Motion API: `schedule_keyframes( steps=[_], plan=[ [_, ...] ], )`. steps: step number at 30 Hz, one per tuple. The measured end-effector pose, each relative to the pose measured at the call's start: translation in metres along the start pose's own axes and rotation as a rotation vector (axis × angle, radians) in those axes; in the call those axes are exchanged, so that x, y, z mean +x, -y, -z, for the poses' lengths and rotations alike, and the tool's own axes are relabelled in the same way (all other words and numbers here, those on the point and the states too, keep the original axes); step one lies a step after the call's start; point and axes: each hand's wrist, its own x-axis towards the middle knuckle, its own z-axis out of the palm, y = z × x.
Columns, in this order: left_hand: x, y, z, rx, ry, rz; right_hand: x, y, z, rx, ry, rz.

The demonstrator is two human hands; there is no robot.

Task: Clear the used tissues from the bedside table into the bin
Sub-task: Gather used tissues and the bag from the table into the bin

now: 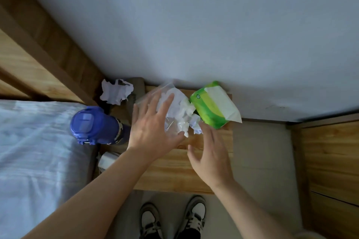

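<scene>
While hands spread, blue bottle (95, 124) nearby.

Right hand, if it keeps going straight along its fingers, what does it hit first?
Most likely the small crumpled tissue just past the right hand, its fingertips about at it; behind that lies the green tissue pack. Hand height above the table is unclear.

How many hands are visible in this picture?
2. The left hand lies open over the crumpled tissues and clear plastic. The right hand is open above the table, its fingertips near the green tissue pack.
</scene>
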Motion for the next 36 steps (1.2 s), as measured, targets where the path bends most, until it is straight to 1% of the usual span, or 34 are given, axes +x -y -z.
schedule_keyframes(
  steps=[3,6,10,13,19,23,36],
  plan=[
    [0.009,0.007,-0.021,0.058,0.057,0.025,0.004,-0.007,-0.018,0.019,-0.005,-0.038],
    [0.019,0.011,-0.034,0.09,0.079,0.027,0.011,-0.01,-0.028,0.026,-0.028,-0.045],
    [0.035,0.015,-0.042,0.088,0.102,0.045,0.019,-0.013,-0.036,0.024,-0.033,-0.047],
    [0.04,0.017,-0.044,0.086,0.11,0.027,0.023,-0.014,-0.041,0.005,-0.021,-0.047],
    [0.032,0.019,-0.047,0.088,0.121,-0.013,0.026,-0.016,-0.045,-0.018,-0.034,-0.071],
    [0.026,0.017,-0.049,0.031,0.119,-0.014,0.026,-0.017,-0.043,-0.02,-0.035,-0.068],
    [0.011,0.015,-0.033,-0.066,-0.044,-0.034,0.021,-0.013,-0.036,-0.031,-0.061,-0.058]
  ],
)
